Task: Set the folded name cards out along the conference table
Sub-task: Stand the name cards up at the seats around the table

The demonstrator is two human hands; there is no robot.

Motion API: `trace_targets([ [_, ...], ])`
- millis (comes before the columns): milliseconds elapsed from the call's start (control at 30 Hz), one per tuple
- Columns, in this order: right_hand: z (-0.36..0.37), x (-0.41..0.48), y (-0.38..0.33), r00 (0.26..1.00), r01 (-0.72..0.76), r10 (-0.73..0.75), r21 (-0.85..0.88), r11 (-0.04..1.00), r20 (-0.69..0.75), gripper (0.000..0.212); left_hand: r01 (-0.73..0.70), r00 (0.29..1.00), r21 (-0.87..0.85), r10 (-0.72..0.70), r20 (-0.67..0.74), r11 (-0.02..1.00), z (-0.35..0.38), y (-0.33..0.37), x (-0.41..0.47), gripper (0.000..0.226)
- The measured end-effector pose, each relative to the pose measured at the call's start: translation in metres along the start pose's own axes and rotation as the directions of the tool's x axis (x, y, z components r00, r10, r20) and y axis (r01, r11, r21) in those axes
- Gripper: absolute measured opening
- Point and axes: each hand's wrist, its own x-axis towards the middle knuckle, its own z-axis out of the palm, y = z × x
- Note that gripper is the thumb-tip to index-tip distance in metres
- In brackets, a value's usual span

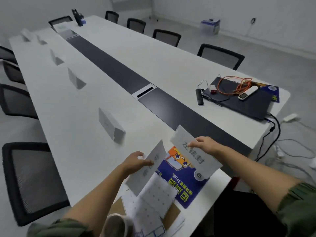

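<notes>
At the near end of the conference table [153, 57], each hand holds one name card above the tabletop.

The left-hand card [148, 166], its writing blurred, is pinched by the left hand [136, 161], thumb on the face and fingers curled behind. The right-hand card [189, 149], with handwritten characters, is gripped at its long edge by the right hand [204, 145], fingers folded over it. Both hang over a blue cartoon poster [181, 182]. Folded cards stand along the table's left side, the nearest standing card [110, 124] just beyond the hands. Across the dark centre strip [109, 62] lie a laptop [244, 101] and an orange cable [239, 84].
</notes>
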Motion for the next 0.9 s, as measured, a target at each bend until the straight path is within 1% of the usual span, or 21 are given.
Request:
trace_targets([
  [67, -0.014, 0.028, -0.005, 1.000, -0.003, 0.004, -0.013, 1.000, 0.029, 0.050, 0.045, 0.999, -0.009, -0.045, -0.009, 0.999, -0.004, 0.011, 0.016, 0.089],
  [133, -0.031, 0.055, -0.010, 0.999, -0.015, 0.016, -0.013, 1.000, 0.050, 0.054, 0.058, 0.998, 0.008, -0.058, -0.018, 0.998, -0.006, 0.027, 0.034, 0.090],
  [267, -0.069, 0.119, -0.010, 0.999, -0.039, 0.040, -0.013, 0.999, 0.011, 0.079, 0.080, 0.996, 0.053, -0.078, -0.035, 0.995, 0.000, 0.061, 0.077, 0.086],
  [333, -0.087, 0.149, -0.008, 0.998, -0.058, 0.058, -0.028, 0.998, 0.003, 0.078, 0.079, 0.996, 0.078, -0.075, -0.049, 0.994, 0.008, 0.076, 0.099, 0.085],
  [433, -0.110, 0.189, -0.005, 0.995, -0.096, 0.096, 0.001, 0.995, -0.021, 0.066, 0.064, 0.997, 0.132, -0.057, -0.053, 0.989, 0.022, 0.096, 0.125, 0.082],
  [467, -0.116, 0.200, -0.003, 0.993, -0.115, 0.115, 0.009, 0.993, -0.031, 0.066, 0.053, 0.998, 0.146, -0.047, -0.045, 0.988, 0.027, 0.101, 0.130, 0.081],
  [567, -0.133, 0.234, -0.002, 0.988, -0.152, 0.153, 0.020, 0.988, -0.036, 0.080, 0.019, 1.000, 0.202, -0.016, -0.016, 0.979, 0.035, 0.116, 0.151, 0.078],
  [700, -0.146, 0.269, -0.011, 0.987, -0.160, 0.160, 0.000, 0.987, -0.028, 0.077, 0.020, 1.000, 0.237, -0.019, -0.006, 0.971, 0.040, 0.131, 0.178, 0.078],
  [767, -0.151, 0.283, -0.016, 0.985, -0.170, 0.170, -0.010, 0.985, -0.028, 0.080, 0.019, 1.000, 0.241, -0.021, 0.007, 0.970, 0.045, 0.138, 0.190, 0.076],
  [900, -0.162, 0.310, -0.026, 0.988, -0.152, 0.148, -0.083, 0.985, -0.049, 0.083, 0.021, 1.000, 0.276, -0.023, 0.006, 0.961, 0.052, 0.150, 0.215, 0.079],
])
